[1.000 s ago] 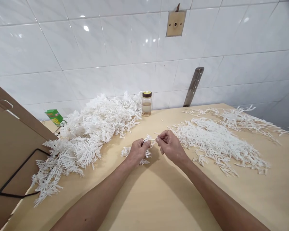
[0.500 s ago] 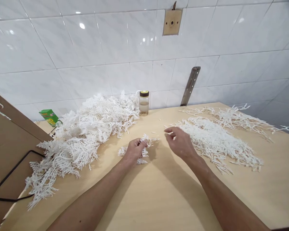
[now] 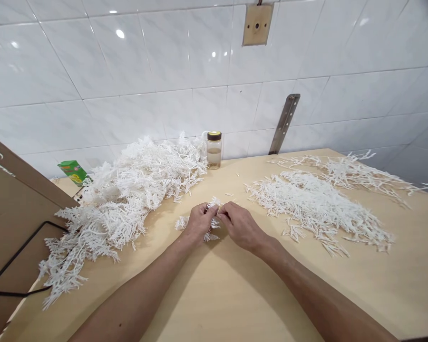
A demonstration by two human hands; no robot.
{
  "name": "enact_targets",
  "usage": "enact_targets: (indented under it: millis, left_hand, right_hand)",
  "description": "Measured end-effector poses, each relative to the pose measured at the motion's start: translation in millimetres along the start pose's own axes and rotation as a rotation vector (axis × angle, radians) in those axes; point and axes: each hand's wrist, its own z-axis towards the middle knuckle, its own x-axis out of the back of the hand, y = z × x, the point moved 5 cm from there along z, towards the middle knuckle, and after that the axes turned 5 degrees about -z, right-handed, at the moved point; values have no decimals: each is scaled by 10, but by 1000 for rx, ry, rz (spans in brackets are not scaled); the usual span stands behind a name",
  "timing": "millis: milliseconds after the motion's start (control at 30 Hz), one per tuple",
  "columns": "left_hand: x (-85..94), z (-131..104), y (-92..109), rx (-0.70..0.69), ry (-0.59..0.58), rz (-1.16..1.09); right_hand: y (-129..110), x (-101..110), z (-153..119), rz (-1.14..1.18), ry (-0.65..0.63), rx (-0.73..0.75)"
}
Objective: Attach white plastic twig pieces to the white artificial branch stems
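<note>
My left hand is closed around a small white feathery sprig, whose fine twigs stick out on both sides of the fingers. Against it, my right hand pinches at the sprig's right end, fingertips nearly touching my left thumb. What exactly lies between the right fingertips is mostly hidden. To the left spreads a big heap of white branching sprigs. On the right lies a flatter pile of small white pieces, with thin bare white stems behind it.
A lidded jar of liquid stands at the back by the tiled wall. At far left are a cardboard box and a green carton. A metal strip leans on the wall. Everything rests on a wooden table.
My right hand has moved left, from beside the right pile to the sprig, and its fingers have closed there. My left hand keeps its hold. The view has shifted slightly.
</note>
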Motion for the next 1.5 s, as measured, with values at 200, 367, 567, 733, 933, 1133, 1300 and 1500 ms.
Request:
enact_targets:
  millis: [200, 367, 567, 733, 933, 1133, 1300, 1500]
  left_hand:
    - [176, 101, 93, -71, 146, 80]
    - [116, 83, 163, -97, -33, 71]
    - [24, 25, 185, -132, -91, 127]
    - [-72, -31, 186, -130, -185, 207]
    - [-89, -57, 214, -142, -173, 247]
    - [-1, -66, 301, -273, -36, 323]
    - [24, -114, 414, -397, 83, 320]
    - [-53, -301, 555, -651, 118, 431]
  right_hand:
    - [-307, -190, -94, 9, -215, 181]
    - [183, 332, 28, -36, 16, -132]
    - [816, 975, -30, -242, 448, -470]
    - [414, 693, 16, 188, 82, -275]
    - [209, 438, 20, 280, -80, -132]
    - [360, 346, 35, 426, -44, -253]
    - [337, 328, 36, 417, 8, -280]
    - [254, 384, 34, 261, 271, -229]
